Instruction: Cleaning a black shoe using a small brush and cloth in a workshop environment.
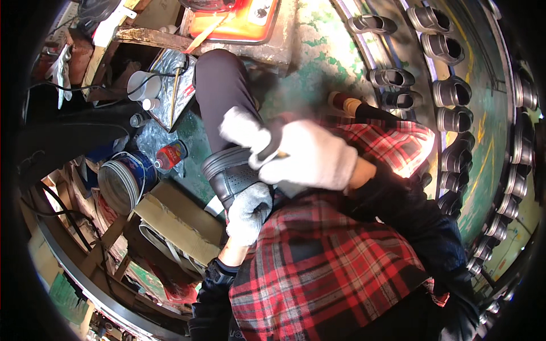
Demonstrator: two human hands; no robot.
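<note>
A black shoe (234, 181) with a perforated upper lies across my lap, its thick sole edge towards the far side. Wrapped around the shoe's near end is my left hand (249, 211), in a grey-white knit glove. My right hand (315, 156), gloved in white and smeared by motion, hovers just right of the shoe. Its fingers are closed on a dark thing with a pale, whitish end (242, 126); blur hides its kind. I cannot tell whether that thing touches the shoe. A red and black plaid cloth (330, 250) covers my lap.
Racks of black shoes (452, 91) curve along the right. At left are a blue bucket (128, 176), a red-orange bottle (170, 154), a white cup (144, 85) and a cardboard box (179, 221). An orange tray-like thing (233, 25) sits at the far side.
</note>
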